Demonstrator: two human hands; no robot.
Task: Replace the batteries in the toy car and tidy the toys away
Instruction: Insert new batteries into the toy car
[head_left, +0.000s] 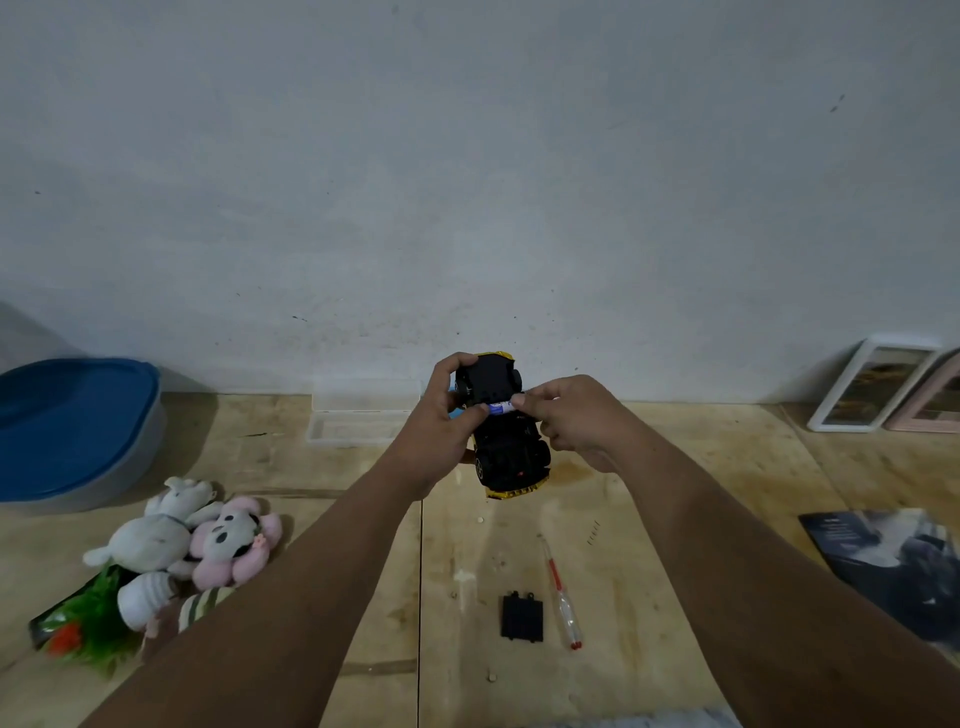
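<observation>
Both grips on upturned toy car (506, 441), held above the wooden floor (467, 597)
Left hand (447, 410) curls round the car's far end; right hand (571, 415) pinches a battery (501, 409) lying across the underside. Battery cover (522, 618) and screwdriver (561, 592) lie nearer; lidded blue bin (72, 426) and clear box (363, 415) by the wall

At the frame's centre, the left hand (448, 410) and right hand (576, 422) are holding the toy car (506, 441) above the floor (363, 571), a battery (501, 409) lying across its underside. Below it, the battery cover (522, 617) is lying just left of the screwdriver (562, 597). Plush toys (192, 545) are sitting at lower left, a lidded tub (72, 431) above them.
</observation>
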